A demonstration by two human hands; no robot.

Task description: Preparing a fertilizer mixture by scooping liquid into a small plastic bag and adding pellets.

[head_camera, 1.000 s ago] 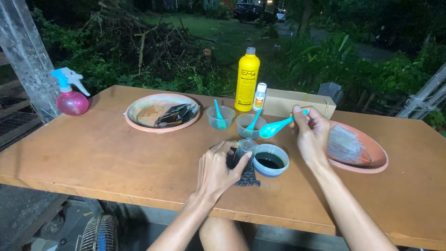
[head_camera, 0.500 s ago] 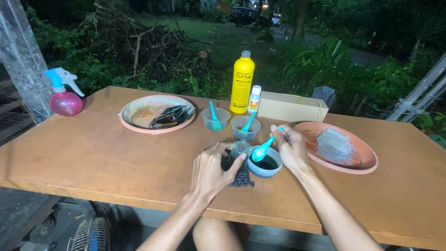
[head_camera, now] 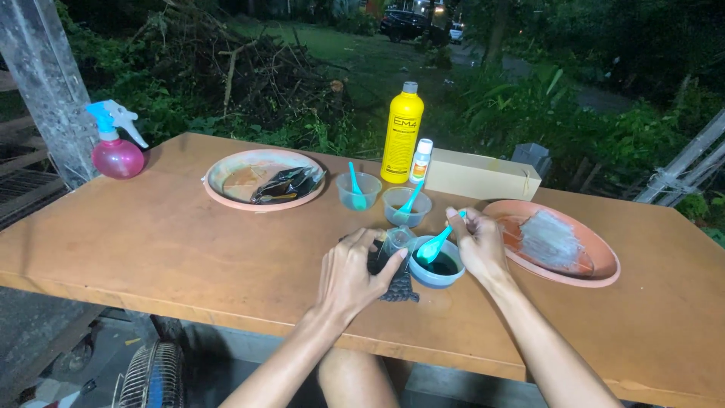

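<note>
My left hand (head_camera: 355,272) grips a small clear cup (head_camera: 394,243) that stands on a dark mesh cloth (head_camera: 399,287) near the table's front. My right hand (head_camera: 477,242) holds a turquoise plastic spoon (head_camera: 436,245) by its handle, with the spoon's bowl just over a small blue bowl (head_camera: 438,266) of dark liquid. The blue bowl stands right beside the clear cup, between my two hands.
Two clear cups (head_camera: 359,190) (head_camera: 406,205) with turquoise spoons stand behind. A yellow bottle (head_camera: 401,134), small white bottle (head_camera: 420,160), cardboard box (head_camera: 482,176), pink spray bottle (head_camera: 116,151) and two terracotta dishes (head_camera: 264,181) (head_camera: 555,242) sit on the brown table (head_camera: 151,242).
My right hand came down from chest height with the spoon and brought it over the blue bowl. My left hand stayed on the clear cup.
</note>
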